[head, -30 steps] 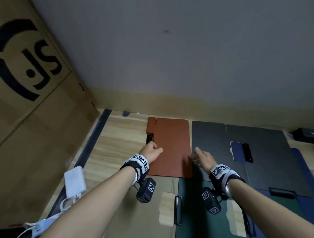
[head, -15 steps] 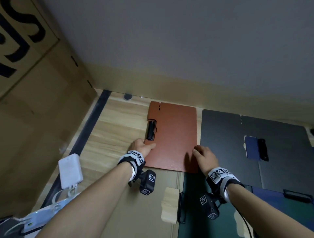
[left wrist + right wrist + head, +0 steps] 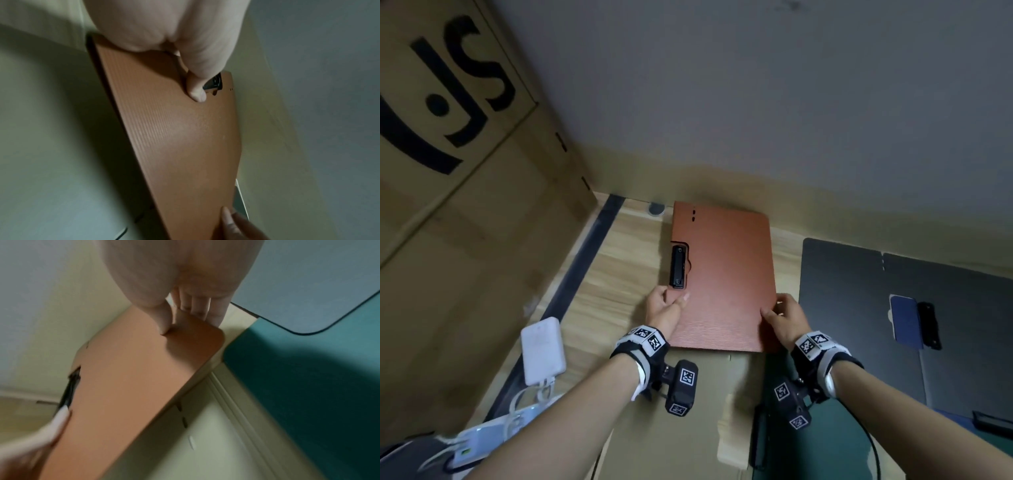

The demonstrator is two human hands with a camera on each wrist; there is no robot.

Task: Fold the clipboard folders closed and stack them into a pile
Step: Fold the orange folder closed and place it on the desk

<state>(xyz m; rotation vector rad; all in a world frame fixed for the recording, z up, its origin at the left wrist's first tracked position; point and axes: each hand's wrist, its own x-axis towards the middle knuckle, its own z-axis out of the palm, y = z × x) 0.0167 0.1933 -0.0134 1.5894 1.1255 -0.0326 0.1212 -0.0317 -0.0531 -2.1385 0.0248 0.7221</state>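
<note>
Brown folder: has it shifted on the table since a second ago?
Yes, leftward. The brown folder lay edge to edge with the black folder earlier; now a clear gap separates them.

The light wood-grain desk [image 3: 619, 274] carries a closed brown clipboard folder [image 3: 726, 281] near its back edge and an open black folder [image 3: 859, 308] to the right. Nearer lie an open tan folder [image 3: 709, 442] and a green one [image 3: 835, 445]. A white power bank [image 3: 543, 349] with cables rests at the left.
</note>
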